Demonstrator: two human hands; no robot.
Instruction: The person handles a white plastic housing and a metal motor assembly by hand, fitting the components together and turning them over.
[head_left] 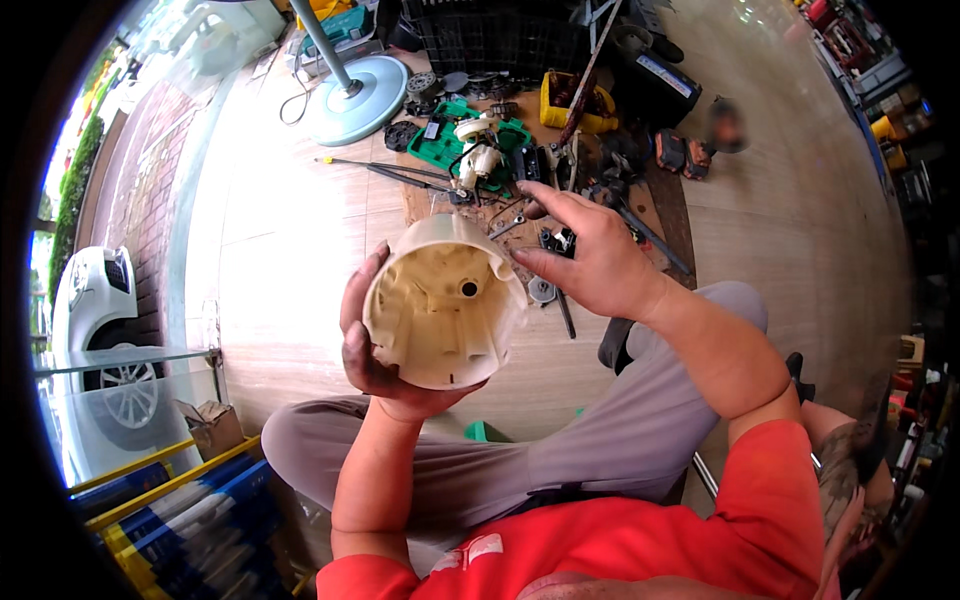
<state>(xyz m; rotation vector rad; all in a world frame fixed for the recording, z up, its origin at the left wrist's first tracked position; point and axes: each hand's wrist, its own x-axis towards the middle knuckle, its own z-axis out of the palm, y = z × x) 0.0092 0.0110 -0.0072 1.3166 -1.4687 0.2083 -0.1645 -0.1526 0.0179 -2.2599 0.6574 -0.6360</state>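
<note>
A hollow, cream-white plastic housing (pixel 440 335) is held up over my lap, its open end facing me. Moulded ribs and a small dark round hole show inside it. My left hand (pixel 368 362) wraps around its left side and underside. Beside the housing's right rim is my right hand (pixel 605 250), thumb and forefinger spread, with nothing seen between them. Its thumb tip comes close to the rim; whether they touch I cannot tell. Beyond the hands, a white pump-like assembly (pixel 478 155) rests on a green plastic part (pixel 432 148) on the floor.
A yellow bin (pixel 580 102) and a black crate (pixel 500 45) stand at the back. Left of them is a pale round stand base (pixel 360 100). Screwdriver-like rods (pixel 395 170) and small parts lie about on cardboard (pixel 665 215). Battery packs (pixel 683 153) sit to the right.
</note>
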